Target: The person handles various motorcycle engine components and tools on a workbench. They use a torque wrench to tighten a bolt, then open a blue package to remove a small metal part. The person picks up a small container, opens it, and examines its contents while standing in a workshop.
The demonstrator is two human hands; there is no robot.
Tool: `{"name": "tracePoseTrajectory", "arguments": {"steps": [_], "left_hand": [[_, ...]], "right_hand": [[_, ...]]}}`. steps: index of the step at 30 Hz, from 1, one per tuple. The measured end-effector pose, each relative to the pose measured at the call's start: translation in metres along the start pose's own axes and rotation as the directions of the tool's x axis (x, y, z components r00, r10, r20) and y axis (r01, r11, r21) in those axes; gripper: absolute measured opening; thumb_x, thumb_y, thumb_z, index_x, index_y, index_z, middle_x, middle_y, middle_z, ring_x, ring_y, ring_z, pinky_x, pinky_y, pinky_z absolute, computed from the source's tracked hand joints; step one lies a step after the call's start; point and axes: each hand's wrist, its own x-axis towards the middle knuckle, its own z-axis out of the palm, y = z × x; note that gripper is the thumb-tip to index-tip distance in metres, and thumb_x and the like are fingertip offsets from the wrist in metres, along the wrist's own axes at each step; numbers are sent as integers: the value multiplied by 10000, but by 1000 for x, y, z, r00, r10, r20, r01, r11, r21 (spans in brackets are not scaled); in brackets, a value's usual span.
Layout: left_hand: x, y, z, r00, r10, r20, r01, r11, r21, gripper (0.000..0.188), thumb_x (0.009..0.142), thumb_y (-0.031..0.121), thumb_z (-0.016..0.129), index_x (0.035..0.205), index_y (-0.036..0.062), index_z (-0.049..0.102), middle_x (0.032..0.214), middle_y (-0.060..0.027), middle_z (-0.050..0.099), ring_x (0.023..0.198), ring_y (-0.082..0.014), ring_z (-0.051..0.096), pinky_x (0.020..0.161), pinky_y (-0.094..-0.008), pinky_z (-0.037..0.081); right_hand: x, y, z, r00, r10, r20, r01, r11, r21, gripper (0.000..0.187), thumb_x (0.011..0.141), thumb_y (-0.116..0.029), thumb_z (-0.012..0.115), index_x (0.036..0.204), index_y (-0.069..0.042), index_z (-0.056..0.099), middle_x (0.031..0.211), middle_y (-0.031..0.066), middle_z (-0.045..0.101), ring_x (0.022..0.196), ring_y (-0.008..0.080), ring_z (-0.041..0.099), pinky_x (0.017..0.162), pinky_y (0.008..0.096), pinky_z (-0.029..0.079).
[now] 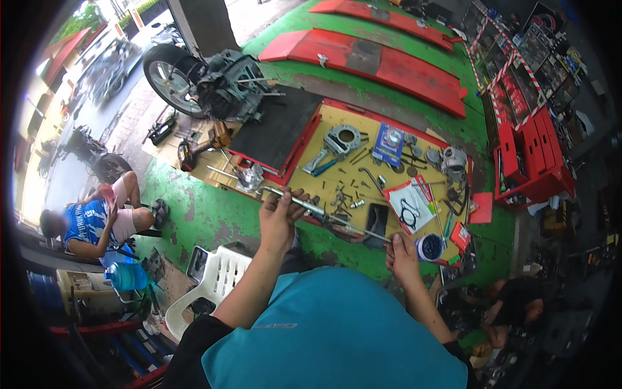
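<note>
Rod (316, 210) between hands (276, 222) near bench (304, 188) edge

Bench (356, 118) beyond tool (308, 206) (wheel (176, 79) left)

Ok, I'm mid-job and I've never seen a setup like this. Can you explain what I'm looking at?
There's no robot: the grip is a person's bare left hand and right hand. This single picture comes from the left of two fisheye cameras on their head, looking down, so straight edges bend near the rim. Both hands hold a long metal tool, which spans between them. On the tan-topped table beyond lie a metal cylinder, a blue package, a white packet and small loose parts.
</note>
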Motion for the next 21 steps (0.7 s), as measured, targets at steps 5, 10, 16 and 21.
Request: {"name": "tracePoseTrajectory", "arguments": {"steps": [5, 10, 16, 21], "left_hand": [[10, -12, -15, 993, 22, -113, -16, 998, 57, 251, 1005, 252, 650, 1092, 44, 539, 1079, -167, 686, 1000, -260, 714, 830, -394, 599], [-1, 1, 12, 989, -127, 76, 141, 963, -229, 206, 1030, 209, 601, 1152, 69, 512, 1090, -163, 682, 1045, -253, 698, 844, -423, 599], [3, -8, -17, 996, -83, 30, 79, 989, 123, 170, 1041, 182, 567, 1167, 93, 496, 1181, -211, 640, 1097, -297, 673, 882, -450, 595], [21, -18, -40, 999, -50, -13, 49, 997, -52, 163, 1042, 191, 562, 1169, 123, 485, 1234, -245, 625, 1090, -332, 680, 874, -454, 608]], "right_hand": [[8, -3, 12, 970, -237, -50, 225, 959, -172, 280, 1075, -326, 505, 1058, -60, 590, 688, -42, 433, 556, 48, 378, 466, 233, 313], [15, -13, 15, 981, -192, -26, 186, 972, -146, 334, 1084, -351, 487, 1086, -31, 584, 662, -41, 408, 532, 42, 353, 456, 219, 303], [20, -18, 20, 986, -148, 72, 154, 984, -86, 361, 1086, -363, 470, 1137, -25, 589, 668, -45, 371, 545, 48, 323, 474, 221, 297], [23, -29, 29, 944, -198, 265, 222, 973, -64, 355, 1067, -253, 435, 1314, -27, 553, 767, -30, 382, 621, 61, 341, 550, 237, 338]]}}
